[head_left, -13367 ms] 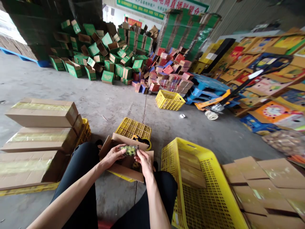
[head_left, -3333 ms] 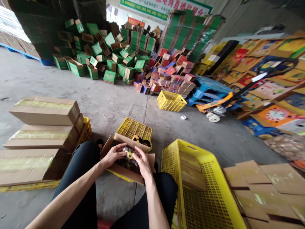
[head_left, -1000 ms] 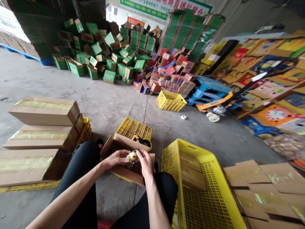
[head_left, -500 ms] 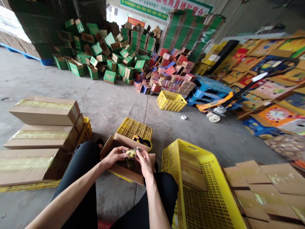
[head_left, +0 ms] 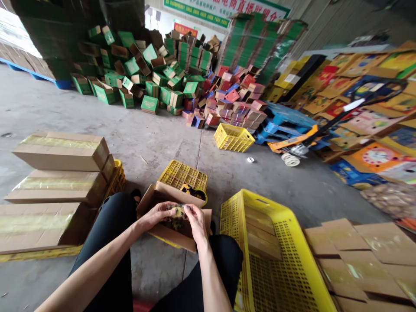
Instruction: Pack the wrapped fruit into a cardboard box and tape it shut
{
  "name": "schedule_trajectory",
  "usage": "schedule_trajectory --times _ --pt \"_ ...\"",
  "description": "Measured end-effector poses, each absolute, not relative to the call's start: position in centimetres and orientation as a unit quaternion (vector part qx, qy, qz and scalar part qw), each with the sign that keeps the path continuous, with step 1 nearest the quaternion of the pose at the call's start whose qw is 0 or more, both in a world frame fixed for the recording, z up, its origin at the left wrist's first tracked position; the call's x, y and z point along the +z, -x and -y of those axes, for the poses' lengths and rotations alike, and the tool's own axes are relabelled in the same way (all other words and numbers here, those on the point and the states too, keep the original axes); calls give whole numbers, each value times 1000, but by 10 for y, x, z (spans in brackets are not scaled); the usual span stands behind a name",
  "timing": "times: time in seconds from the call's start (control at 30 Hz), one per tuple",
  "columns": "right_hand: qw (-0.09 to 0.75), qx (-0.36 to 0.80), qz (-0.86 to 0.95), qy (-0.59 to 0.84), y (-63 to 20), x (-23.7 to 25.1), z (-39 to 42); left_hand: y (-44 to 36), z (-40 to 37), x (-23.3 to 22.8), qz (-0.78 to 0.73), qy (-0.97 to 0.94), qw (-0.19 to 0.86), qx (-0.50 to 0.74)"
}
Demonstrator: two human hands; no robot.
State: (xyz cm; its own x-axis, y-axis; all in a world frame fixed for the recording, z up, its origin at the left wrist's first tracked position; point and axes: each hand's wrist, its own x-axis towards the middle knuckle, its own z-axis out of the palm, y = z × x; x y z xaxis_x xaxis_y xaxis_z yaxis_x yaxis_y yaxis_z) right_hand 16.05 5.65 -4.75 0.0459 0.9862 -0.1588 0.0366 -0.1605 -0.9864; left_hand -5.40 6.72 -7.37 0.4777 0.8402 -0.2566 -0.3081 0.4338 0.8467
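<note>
Packet [head_left: 178,211] is gripped between your left hand [head_left: 158,215] and right hand [head_left: 196,219], over the open box [head_left: 173,237]; a yellow crate [head_left: 294,236] stands right of the box.

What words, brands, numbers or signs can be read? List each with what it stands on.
"电商直播联盟": white-and-green banner; its ends are cut off or blurred.
Green strip below: too small.
Red sign: too blurred.
Green cartons, multicoloured cartons: too blurred.
White tag on the pallet jack: nothing legible.
Held yellow-and-black packet: no readable text.
</note>
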Motion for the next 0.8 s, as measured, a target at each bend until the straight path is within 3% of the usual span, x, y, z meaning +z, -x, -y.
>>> schedule_trajectory --times 0.5,0.8 --pt "439 583 425 535 -153 -29 -48 53 -67 -66 -358 -394 757 379" --pt "445 533 454 559 -156 -36 -53 50 -66 -66 -385 -370 751 388"
